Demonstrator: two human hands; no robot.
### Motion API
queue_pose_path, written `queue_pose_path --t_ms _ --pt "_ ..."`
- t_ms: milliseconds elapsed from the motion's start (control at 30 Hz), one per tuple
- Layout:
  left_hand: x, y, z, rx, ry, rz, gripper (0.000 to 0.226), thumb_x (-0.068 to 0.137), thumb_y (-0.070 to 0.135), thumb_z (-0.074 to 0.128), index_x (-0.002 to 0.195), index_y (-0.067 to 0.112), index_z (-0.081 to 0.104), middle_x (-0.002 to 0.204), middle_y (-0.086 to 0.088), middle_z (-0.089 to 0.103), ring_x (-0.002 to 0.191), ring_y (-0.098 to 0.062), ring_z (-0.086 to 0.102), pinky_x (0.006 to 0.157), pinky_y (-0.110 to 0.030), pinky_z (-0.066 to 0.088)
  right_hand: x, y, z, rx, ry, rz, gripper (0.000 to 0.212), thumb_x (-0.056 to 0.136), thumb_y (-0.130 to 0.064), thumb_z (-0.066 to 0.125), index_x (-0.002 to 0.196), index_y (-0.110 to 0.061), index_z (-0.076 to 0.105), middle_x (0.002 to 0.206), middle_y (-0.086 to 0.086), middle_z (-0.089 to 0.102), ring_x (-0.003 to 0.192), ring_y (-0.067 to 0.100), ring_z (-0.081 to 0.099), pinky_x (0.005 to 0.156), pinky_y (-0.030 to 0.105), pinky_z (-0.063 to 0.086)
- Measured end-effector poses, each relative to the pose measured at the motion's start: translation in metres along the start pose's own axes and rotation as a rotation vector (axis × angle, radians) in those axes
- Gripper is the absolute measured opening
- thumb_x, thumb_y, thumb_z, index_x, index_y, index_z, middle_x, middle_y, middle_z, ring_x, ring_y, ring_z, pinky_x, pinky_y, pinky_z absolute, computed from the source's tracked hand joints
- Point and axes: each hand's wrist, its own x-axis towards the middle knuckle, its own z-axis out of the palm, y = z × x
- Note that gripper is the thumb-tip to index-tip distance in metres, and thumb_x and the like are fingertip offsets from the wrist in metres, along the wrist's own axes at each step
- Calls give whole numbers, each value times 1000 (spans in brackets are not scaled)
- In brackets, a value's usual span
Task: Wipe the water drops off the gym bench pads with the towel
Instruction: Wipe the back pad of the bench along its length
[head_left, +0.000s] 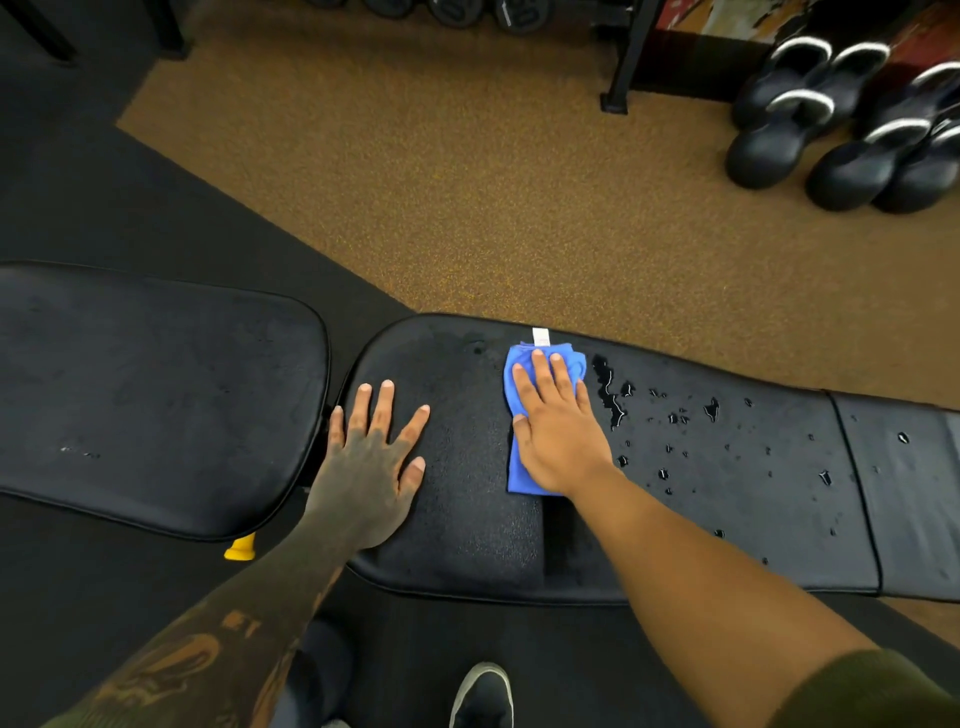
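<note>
A black gym bench runs left to right, with a seat pad (156, 395) on the left and a long back pad (727, 493) on the right. My right hand (558, 431) presses flat on a folded blue towel (519, 467) with a white tag, on the back pad's left part. Water drops (675, 415) and a small puddle (608, 389) lie just right of the towel and spread across the pad. My left hand (374, 457) rests flat, fingers spread, on the back pad's left end, holding nothing. The pad surface left of the towel looks matte, without drops.
Several black kettlebells (841, 124) stand on the brown floor at the back right. A black rack leg (621, 67) stands behind the bench. A yellow knob (240, 548) sticks out under the seat pad. My shoe (483, 696) is on the black mat below.
</note>
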Motion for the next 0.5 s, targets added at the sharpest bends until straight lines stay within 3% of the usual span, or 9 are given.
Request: queue_pose_path --t_ms 133,267,500 --pt "0 0 1 26 14 1 62 96 49 19 153 32 1 162 -14 -6 149 -35 -8 118 -57 5 4 -13 0 -5 -11 -50 63 100 -32 28 154 -17 -1 162 3 -12 148 25 -15 120 47 -2" --pt "0 4 -1 30 23 -3 64 94 47 14 153 26 4 162 -18 -1 149 -35 -5 119 -54 6 -14 0 3 -18 -39 -95 65 94 -37 13 154 -17 0 163 1 -8 149 21 -14 121 46 2" --pt "1 5 -1 16 11 21 64 95 45 19 153 22 7 163 -13 3 150 -32 -3 119 -56 9 25 9 -13 -14 -15 -5 61 101 -26 29 155 -18 2 162 2 -11 148 23 -14 119 46 0"
